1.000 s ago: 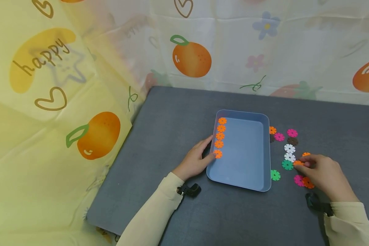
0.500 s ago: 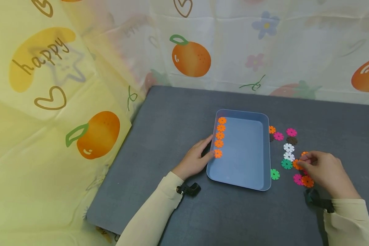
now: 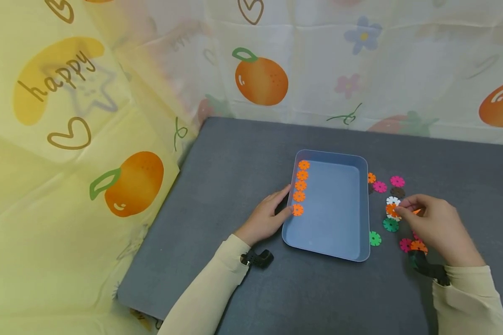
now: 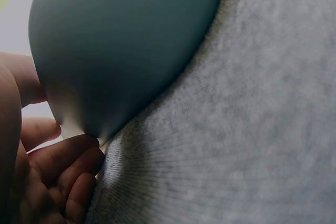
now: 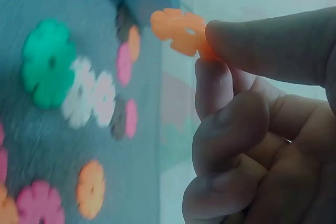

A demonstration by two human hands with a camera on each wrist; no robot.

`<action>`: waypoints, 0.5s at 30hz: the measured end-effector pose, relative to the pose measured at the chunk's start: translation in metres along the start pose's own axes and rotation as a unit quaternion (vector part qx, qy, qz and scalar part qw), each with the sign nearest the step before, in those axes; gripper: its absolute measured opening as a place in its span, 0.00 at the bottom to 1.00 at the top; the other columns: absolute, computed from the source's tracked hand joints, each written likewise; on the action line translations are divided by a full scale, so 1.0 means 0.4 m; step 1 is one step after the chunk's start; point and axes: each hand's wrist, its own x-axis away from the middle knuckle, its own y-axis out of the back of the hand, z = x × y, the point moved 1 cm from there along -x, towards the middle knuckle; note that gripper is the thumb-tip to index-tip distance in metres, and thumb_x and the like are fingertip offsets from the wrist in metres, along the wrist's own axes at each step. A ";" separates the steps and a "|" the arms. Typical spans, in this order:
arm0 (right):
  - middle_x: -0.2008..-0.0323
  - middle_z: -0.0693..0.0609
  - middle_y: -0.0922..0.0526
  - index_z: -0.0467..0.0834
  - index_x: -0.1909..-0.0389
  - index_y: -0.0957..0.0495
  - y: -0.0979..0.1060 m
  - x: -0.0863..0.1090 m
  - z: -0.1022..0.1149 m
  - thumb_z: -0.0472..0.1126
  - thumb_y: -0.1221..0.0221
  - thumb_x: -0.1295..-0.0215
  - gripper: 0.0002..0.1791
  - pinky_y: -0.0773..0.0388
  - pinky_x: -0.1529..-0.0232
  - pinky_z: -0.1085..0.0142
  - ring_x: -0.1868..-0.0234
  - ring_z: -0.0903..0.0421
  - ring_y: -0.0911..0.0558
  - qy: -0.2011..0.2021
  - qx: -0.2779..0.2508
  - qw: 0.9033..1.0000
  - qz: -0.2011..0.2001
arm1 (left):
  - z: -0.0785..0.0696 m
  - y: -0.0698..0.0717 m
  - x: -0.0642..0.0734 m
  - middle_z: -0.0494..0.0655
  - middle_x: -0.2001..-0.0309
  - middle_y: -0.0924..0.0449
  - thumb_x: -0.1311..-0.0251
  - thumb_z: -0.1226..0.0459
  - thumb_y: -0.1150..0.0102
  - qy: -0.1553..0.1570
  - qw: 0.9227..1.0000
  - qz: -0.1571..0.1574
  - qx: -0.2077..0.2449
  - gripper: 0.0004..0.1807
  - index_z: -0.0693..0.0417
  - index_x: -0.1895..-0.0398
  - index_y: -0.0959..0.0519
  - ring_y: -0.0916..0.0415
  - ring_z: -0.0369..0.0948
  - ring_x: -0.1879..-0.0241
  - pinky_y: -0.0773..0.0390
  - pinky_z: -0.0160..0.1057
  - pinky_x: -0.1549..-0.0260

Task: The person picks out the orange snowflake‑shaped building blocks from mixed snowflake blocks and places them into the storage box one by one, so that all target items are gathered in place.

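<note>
Between thumb and fingertips my right hand (image 3: pixel 438 228) pinches an orange notched plastic disc (image 5: pixel 178 30), lifted above the table beside the tray. Beneath it lie two white discs (image 5: pixel 80 94) and a green disc (image 3: pixel 390 225). My left hand (image 3: pixel 264 216) grips the left side of a shallow blue tray (image 3: pixel 331 256), thumb over the rim; in the left wrist view its fingers (image 4: pixel 63 156) curl against the tray's outer wall. Along the tray's left wall several orange discs (image 3: pixel 300 185) stand in a column, the lowest one close to the thumb.
Right of the tray lie loose discs: pink (image 3: pixel 397 181), brown (image 3: pixel 397 192), light green (image 3: pixel 375 238) and orange (image 3: pixel 371 177), some partly hidden by the tray wall or hand. A printed curtain (image 3: pixel 310 93) hangs behind the grey table (image 3: pixel 234 163).
My right hand has picked up an orange disc from beside the green one and moved it up and left, over the white discs. The left hand has stayed on the tray.
</note>
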 end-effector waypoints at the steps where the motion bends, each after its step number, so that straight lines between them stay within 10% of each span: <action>1: 0.68 0.45 0.17 0.35 0.51 0.20 -0.001 -0.002 0.008 0.51 0.41 0.22 0.20 0.28 0.79 0.61 0.77 0.54 0.24 0.003 -0.003 1.000 0.000 | 0.000 0.000 0.000 0.45 0.19 0.39 0.21 0.49 0.48 0.000 1.000 0.000 0.001 0.36 0.39 0.15 0.45 0.42 0.48 0.20 0.39 0.55 0.24; 15: 0.66 0.47 0.14 0.37 0.58 0.17 -0.069 -0.056 0.141 0.43 0.36 0.27 0.11 0.26 0.73 0.62 0.71 0.54 0.22 0.075 -0.037 0.996 0.021 | -0.004 0.000 0.001 0.46 0.19 0.39 0.19 0.48 0.52 -0.001 1.000 0.002 0.012 0.34 0.40 0.15 0.45 0.42 0.47 0.20 0.40 0.55 0.24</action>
